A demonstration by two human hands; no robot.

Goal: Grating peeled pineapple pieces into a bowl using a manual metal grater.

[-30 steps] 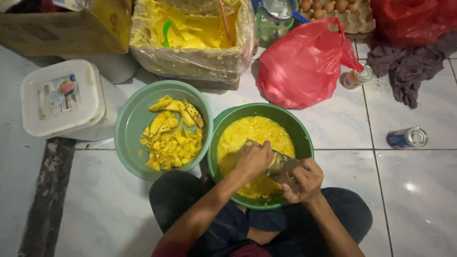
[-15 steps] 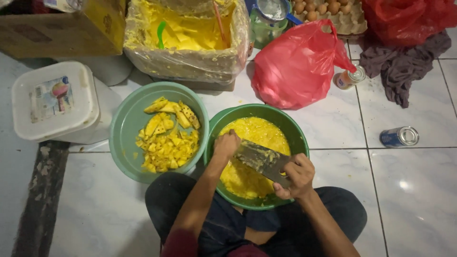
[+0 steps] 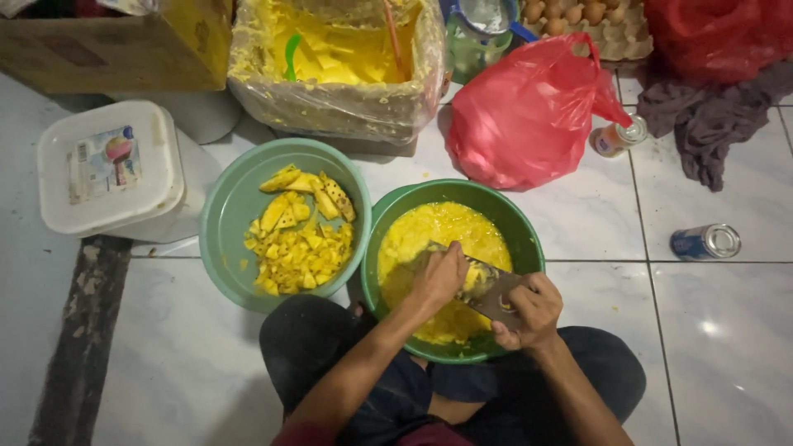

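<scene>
My right hand [image 3: 529, 310] grips grater [image 3: 491, 291] steady over green bowl [image 3: 529, 239]; left hand [image 3: 435, 277] closed on fruit piece — short strokes, fingertips clear.

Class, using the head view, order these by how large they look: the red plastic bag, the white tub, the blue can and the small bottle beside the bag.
1. Red bag and white tub: look alike, unranked.
2. Blue can.
3. Small bottle, partly hidden by the bag.

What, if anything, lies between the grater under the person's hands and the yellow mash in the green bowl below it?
Nothing visible does. The right hand holds the flat grater tilted over the green bowl, the left hand presses down on it, and the yellow mash lies open directly underneath.
</scene>
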